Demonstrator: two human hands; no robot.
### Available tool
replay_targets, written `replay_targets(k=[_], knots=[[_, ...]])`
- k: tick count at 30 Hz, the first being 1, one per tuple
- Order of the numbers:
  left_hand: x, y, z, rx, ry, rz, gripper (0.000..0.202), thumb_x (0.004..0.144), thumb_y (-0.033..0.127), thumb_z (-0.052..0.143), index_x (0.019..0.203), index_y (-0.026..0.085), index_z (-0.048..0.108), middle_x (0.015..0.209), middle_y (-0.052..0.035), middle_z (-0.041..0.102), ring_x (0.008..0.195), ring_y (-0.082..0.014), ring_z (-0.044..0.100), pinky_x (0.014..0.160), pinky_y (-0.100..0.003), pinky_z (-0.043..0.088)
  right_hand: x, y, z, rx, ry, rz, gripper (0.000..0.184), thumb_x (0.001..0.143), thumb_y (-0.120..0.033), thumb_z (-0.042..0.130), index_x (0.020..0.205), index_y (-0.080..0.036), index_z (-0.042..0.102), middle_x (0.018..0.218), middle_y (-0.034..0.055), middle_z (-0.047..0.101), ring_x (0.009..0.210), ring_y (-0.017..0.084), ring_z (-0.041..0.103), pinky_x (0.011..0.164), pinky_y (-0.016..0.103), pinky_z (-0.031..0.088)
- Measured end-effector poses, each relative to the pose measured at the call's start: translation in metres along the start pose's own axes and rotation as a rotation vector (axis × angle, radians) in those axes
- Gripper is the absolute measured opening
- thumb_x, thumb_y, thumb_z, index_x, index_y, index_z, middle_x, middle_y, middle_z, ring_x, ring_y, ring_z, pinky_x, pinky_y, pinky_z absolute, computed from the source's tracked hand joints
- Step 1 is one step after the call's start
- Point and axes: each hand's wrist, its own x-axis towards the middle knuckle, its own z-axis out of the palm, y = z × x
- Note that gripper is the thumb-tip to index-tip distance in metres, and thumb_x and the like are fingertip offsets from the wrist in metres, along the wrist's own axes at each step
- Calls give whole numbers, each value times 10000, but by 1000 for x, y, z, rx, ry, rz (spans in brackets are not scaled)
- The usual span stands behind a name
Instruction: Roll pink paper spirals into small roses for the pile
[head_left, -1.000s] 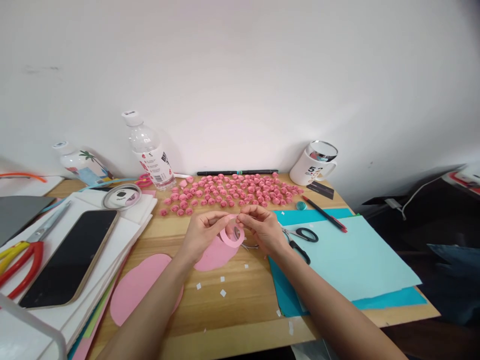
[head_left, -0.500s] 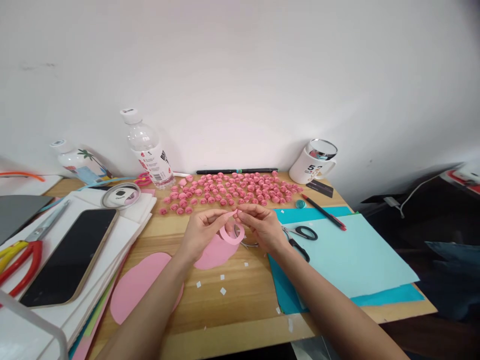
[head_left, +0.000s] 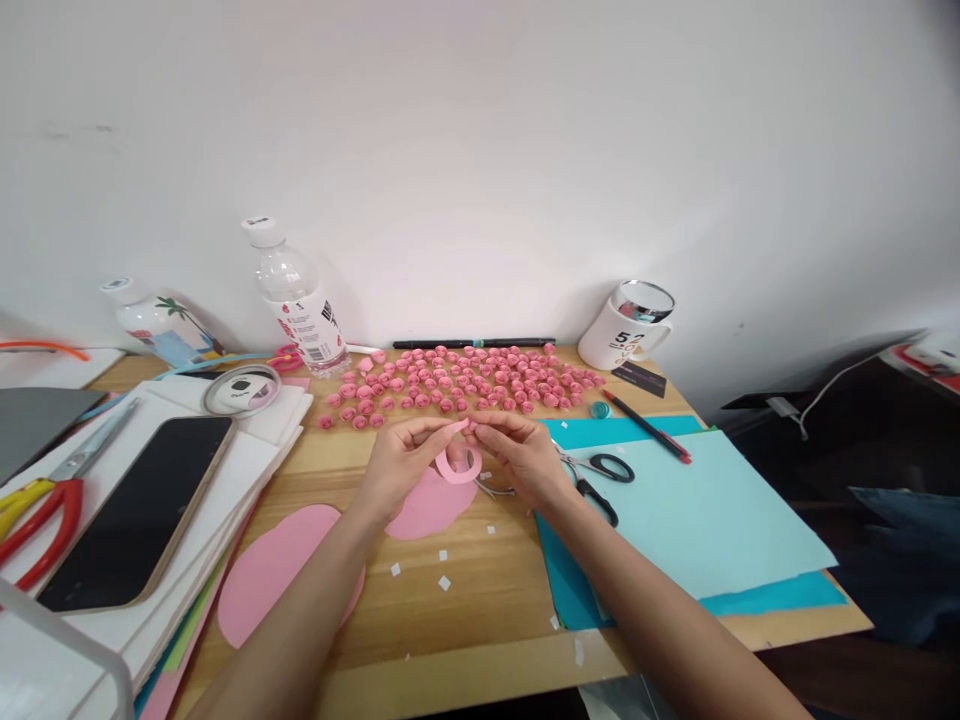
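Note:
Between my two hands hangs a curled pink paper strip [head_left: 463, 474], its loop drooping below the fingers. My left hand [head_left: 405, 462] pinches the strip near its upper end. Fingertips of my right hand [head_left: 520, 450] are closed on the rolled end of the same strip. Just behind the hands, many small rolled pink paper roses [head_left: 442, 380] lie spread over the wooden table [head_left: 480, 620]. Under the strip lies a pink paper piece [head_left: 431, 505], and a larger pink paper circle [head_left: 281, 570] rests partly beneath my left forearm.
Black-handled scissors [head_left: 600, 485] lie beside my right hand on light blue paper sheets [head_left: 720, 510]. A red-black pen [head_left: 649, 427] and a white mug [head_left: 624, 330] sit behind. At left are a bottle [head_left: 300, 300], a phone [head_left: 142, 510] and red-yellow scissors [head_left: 52, 510] on stacked paper.
Both hands stay pinched on the strip, and its rolled end has moved slightly left. The hanging loop has shifted slightly left too. The things on the table keep their places.

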Motion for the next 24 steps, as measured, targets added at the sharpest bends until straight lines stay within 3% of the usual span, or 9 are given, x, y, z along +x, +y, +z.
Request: replay_targets(k=[4, 12, 17, 20, 24], knots=[[1, -3, 0, -7, -3, -6, 223, 796, 320, 568, 811, 141, 700, 604, -11, 617, 570, -104, 546, 591, -223, 440, 1, 0, 0, 1, 10, -6, 176, 614, -243, 750, 781, -202, 711, 716, 11, 707, 688, 126, 644, 723, 267, 484], [1, -6, 2, 8, -4, -68, 217, 779, 320, 587, 850, 149, 701, 680, -33, 674, 642, -128, 590, 620, -232, 463, 0, -2, 0, -49, -1, -49, 124, 612, -229, 756, 679, -188, 660, 598, -24, 639, 550, 87, 565, 553, 211, 436], [0, -2, 1, 15, -10, -74, 248, 775, 354, 584, 811, 141, 706, 619, -29, 645, 615, -133, 579, 549, -227, 458, 2, -1, -1, -55, 42, -39, 138, 616, -261, 752, 716, -184, 697, 665, -1, 673, 614, 109, 602, 637, 241, 476], [0, -1, 0, 13, 16, -67, 279, 773, 363, 588, 919, 156, 704, 658, -35, 661, 646, -143, 592, 531, -220, 459, 3, 0, -2, -35, 39, -5, 214, 630, -291, 743, 817, -193, 708, 738, 21, 702, 711, 144, 640, 739, 287, 489], [0, -3, -1, 12, 25, -52, 287, 773, 363, 591, 941, 159, 701, 716, -45, 686, 669, -150, 608, 529, -217, 465, 2, -1, -2, -41, 29, -32, 211, 619, -293, 751, 796, -192, 695, 712, 14, 694, 668, 139, 632, 706, 285, 494]])
